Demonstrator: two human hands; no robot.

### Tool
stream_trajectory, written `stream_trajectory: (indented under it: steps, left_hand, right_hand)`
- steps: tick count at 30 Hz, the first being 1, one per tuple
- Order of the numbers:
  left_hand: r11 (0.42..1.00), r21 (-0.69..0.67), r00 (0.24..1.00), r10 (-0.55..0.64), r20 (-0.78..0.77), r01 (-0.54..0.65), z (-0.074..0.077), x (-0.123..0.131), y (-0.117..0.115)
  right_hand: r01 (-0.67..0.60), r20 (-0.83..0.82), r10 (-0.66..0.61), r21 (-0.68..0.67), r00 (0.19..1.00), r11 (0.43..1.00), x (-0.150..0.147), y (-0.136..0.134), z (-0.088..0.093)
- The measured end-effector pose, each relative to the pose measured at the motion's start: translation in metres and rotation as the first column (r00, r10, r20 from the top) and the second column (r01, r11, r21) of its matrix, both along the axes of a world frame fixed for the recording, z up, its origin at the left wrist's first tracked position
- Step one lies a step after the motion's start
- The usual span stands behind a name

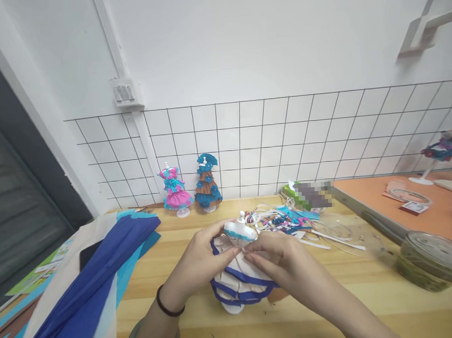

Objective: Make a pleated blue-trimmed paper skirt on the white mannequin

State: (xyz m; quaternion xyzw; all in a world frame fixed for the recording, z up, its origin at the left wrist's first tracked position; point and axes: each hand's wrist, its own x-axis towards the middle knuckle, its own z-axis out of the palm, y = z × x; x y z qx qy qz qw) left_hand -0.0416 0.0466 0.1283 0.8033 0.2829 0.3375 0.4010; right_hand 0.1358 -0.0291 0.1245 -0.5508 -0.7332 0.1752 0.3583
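A small white dress form [240, 231] stands upright on a round white base in front of me, teal trim around its chest. It wears a tiered cream paper skirt [242, 277] edged in dark blue. My left hand [210, 251] is closed around the waist from the left, its thumb pressing on the front of the skirt's top. From the right, my right hand [279, 255] pinches the skirt's top edge with thumb and fingers at the waist. The fingers partly hide the waist.
Two dressed miniature forms, one pink [178, 198] and one teal and brown [208, 188], stand by the wall. Folded blue paper [91, 284] lies at left. Behind my right hand is a pile of paper scraps [286, 220]. A clear round container [434, 258] sits at right.
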Motion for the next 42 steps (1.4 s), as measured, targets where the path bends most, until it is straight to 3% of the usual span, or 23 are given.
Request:
stream_trajectory:
  steps: [7,15,21,27,42]
  left_hand:
    - [1.000,0.016,1.000,0.003,0.012,-0.003,-0.002,0.001,0.001]
    - [0.999,0.012,1.000,0.031,-0.003,-0.031,-0.003,0.002,0.001]
    - [0.999,0.013,0.999,0.030,-0.023,-0.030,0.001,0.003,-0.003]
    - [0.999,-0.006,0.998,0.048,-0.026,-0.049,0.001,0.003,-0.005]
    - [0.999,0.039,1.000,-0.021,-0.016,0.021,0.005,0.004,-0.006]
  right_hand:
    - [-0.025,0.173,0.002,0.127,0.985,0.992,-0.003,0.001,-0.001]
    - [-0.008,0.238,-0.056,0.262,0.970,0.965,-0.006,0.000,-0.006]
    - [0.028,0.059,-0.037,0.146,0.998,0.989,-0.008,0.003,-0.004]
    - [0.183,-0.043,-0.184,-0.013,0.982,0.983,-0.008,0.005,-0.006]
    - [0.203,-0.127,-0.212,-0.080,0.969,0.976,-0.002,0.013,-0.018]
